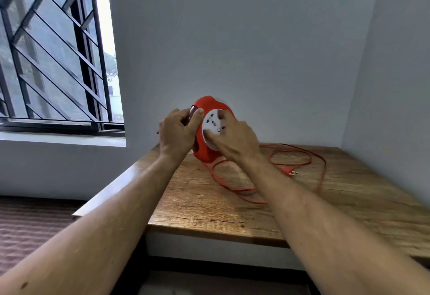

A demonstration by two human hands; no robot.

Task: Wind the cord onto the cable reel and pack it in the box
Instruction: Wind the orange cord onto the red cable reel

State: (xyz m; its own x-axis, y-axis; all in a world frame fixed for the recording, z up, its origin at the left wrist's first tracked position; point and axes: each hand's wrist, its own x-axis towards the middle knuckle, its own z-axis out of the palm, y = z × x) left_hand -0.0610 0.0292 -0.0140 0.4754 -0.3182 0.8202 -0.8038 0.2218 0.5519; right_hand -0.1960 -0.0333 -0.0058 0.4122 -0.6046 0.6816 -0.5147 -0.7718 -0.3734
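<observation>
An orange cable reel (207, 105) with a white socket disc (213, 119) on its face is held upright above the far left part of the wooden table (349, 201). My left hand (178, 132) grips the reel's left edge, thumb over the front. My right hand (235, 142) presses its fingers on the white disc. The orange cord (235, 189) hangs from the reel's underside and lies in loose loops on the table. Its plug (289, 172) rests to the right. No box is in view.
The table stands in a room corner, walls behind and to the right. A barred window (53, 50) is on the left, with a striped floor covering (30, 229) below it. The table's front edge (209, 230) is near my forearms.
</observation>
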